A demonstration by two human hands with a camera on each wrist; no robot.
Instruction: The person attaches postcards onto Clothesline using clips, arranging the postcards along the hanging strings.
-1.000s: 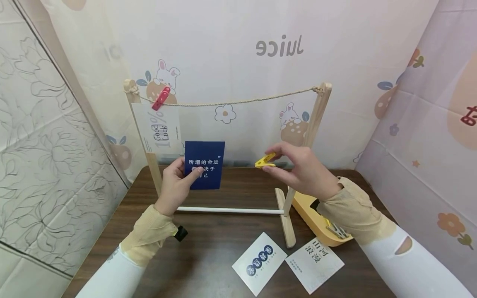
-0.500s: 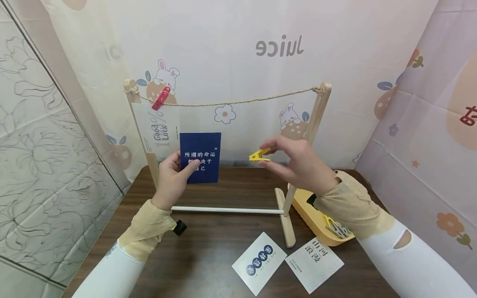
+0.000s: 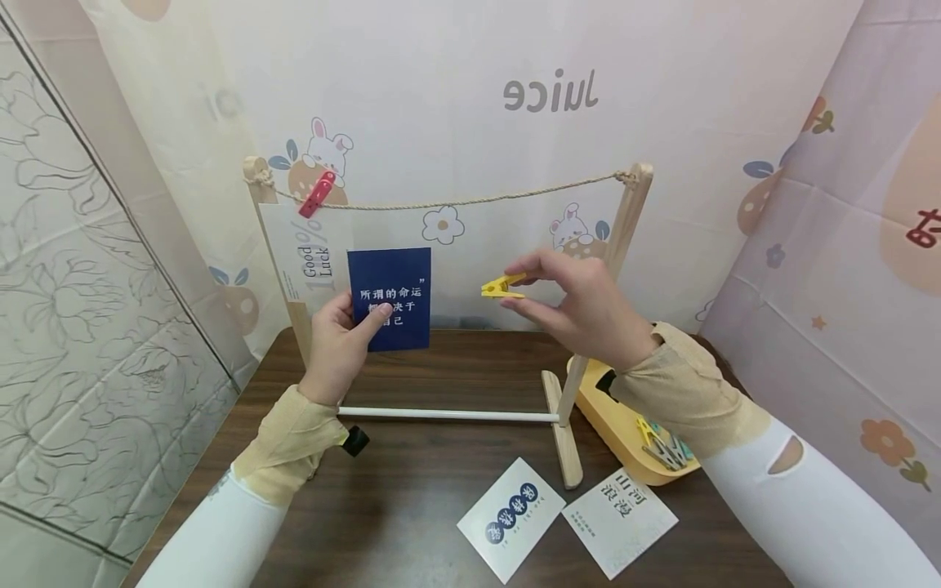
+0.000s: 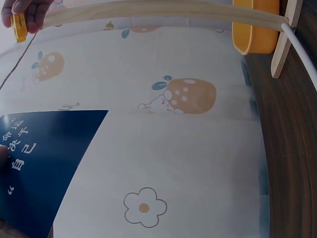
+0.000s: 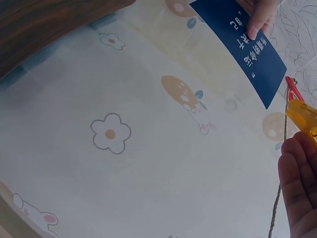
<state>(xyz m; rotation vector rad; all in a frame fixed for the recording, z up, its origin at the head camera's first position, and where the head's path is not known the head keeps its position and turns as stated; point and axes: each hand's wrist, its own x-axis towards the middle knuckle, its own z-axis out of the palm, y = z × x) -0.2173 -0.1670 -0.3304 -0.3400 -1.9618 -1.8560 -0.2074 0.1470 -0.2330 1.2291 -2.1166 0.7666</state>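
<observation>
Lighting: bright, even, soft; faint shadows under my forearms. Head view: wide-angle, edges bowed. Wrist views: my fingertips at frame edges blurred, wall print beyond my grip sharp.

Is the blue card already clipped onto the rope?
No, the left hand holds the blue card below the rope, unclipped.

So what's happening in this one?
A person stands at a small wooden rack strung with a rope line. The left hand holds a dark blue card upright below the line, while the right hand pinches a yellow clothespin beside it. One white card already hangs from a red clothespin. Two more cards lie on the table, and a yellow tray holds spare pins.
</observation>
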